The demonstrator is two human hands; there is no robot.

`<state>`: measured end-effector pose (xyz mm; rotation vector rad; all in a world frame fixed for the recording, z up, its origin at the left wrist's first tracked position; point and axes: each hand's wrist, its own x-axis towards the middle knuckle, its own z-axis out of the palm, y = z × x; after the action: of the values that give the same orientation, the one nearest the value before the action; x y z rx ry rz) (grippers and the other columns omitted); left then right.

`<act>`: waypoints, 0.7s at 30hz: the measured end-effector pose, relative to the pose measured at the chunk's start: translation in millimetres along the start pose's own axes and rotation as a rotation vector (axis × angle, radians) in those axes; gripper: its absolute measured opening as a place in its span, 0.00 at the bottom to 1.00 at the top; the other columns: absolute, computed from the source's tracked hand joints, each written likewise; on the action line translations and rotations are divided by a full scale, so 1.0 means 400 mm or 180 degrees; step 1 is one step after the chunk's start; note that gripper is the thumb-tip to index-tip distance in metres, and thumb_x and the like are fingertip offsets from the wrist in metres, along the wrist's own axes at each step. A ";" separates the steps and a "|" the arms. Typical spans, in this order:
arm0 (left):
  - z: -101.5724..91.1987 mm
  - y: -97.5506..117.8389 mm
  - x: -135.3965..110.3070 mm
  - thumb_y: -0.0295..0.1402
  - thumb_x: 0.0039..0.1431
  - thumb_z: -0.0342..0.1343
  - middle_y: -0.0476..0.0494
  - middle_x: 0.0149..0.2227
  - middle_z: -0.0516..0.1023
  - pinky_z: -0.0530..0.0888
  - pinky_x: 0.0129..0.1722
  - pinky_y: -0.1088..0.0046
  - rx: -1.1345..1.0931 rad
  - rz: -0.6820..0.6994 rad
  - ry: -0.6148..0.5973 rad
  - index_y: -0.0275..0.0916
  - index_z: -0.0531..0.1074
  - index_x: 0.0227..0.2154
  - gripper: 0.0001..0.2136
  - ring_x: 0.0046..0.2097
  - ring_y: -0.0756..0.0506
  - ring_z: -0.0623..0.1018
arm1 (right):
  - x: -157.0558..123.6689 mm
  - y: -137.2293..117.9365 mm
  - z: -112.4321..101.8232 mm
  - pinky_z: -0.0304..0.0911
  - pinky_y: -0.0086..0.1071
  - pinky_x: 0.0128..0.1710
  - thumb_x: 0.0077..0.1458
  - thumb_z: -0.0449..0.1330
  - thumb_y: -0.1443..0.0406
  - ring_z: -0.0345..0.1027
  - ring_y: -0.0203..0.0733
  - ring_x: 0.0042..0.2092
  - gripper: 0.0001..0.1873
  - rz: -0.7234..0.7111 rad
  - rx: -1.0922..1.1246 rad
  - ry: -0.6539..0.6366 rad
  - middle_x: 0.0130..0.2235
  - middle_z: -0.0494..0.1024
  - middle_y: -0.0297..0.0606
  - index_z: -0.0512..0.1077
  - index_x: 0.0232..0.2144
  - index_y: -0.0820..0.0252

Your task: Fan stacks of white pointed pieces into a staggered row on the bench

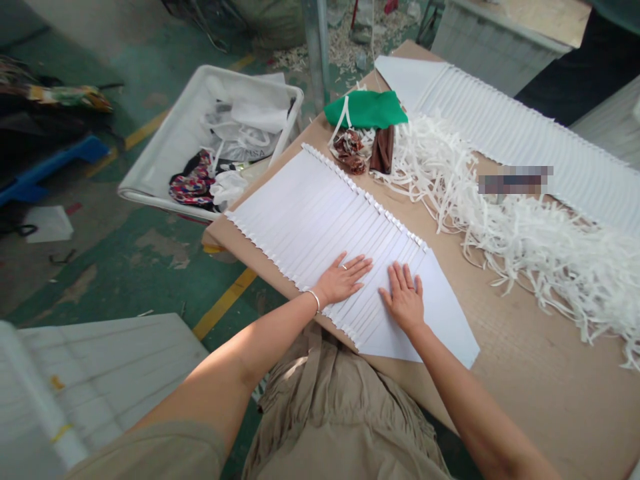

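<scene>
A fanned row of overlapping white sheets [300, 207] lies along the near edge of the brown table, with small notched tabs down both long sides. My left hand [344, 278] rests flat on the middle of the row, fingers spread, a ring and a bracelet on it. To its right, my right hand [405, 298] lies flat near the last sheet, which shows as a wide bare white face. Neither hand grips anything. Beyond the row is a long heap of thin white strips [530, 240].
A second fanned row of white sheets [500, 123] runs along the table's far side. Green cloth [367, 109] and a brown piece [383, 149] sit by the strips. A white bin [150, 160] with scraps stands left of the brown table [560, 387]; a metal post [315, 53] rises behind.
</scene>
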<state>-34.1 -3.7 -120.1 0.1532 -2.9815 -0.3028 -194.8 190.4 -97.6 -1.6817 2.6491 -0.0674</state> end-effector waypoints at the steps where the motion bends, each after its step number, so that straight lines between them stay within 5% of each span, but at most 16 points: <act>1: -0.001 0.001 0.001 0.42 0.70 0.41 0.48 0.71 0.52 0.47 0.70 0.51 -0.0011 -0.0006 -0.0009 0.48 0.49 0.69 0.27 0.72 0.46 0.50 | 0.001 -0.002 -0.001 0.36 0.57 0.68 0.67 0.45 0.52 0.36 0.49 0.73 0.36 -0.0001 0.0012 0.0000 0.71 0.50 0.43 0.42 0.71 0.57; 10: -0.013 -0.039 0.021 0.37 0.71 0.39 0.48 0.71 0.54 0.47 0.70 0.51 -0.0032 -0.0272 0.0058 0.47 0.48 0.70 0.26 0.72 0.45 0.52 | 0.143 -0.065 -0.001 0.34 0.57 0.69 0.66 0.44 0.48 0.34 0.49 0.73 0.36 -0.0335 0.0205 -0.0151 0.72 0.48 0.39 0.45 0.71 0.54; 21: -0.007 -0.050 0.021 0.38 0.70 0.39 0.50 0.71 0.53 0.46 0.71 0.50 -0.0061 -0.0269 0.0040 0.48 0.49 0.70 0.26 0.72 0.46 0.51 | 0.133 -0.048 0.009 0.36 0.55 0.69 0.67 0.44 0.49 0.36 0.49 0.73 0.36 -0.0301 0.0270 -0.0174 0.72 0.49 0.40 0.44 0.71 0.55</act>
<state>-40.3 -24.9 -120.6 0.2787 -2.9638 -0.3387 -199.9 134.1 -99.3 -1.7548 2.4900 -0.1302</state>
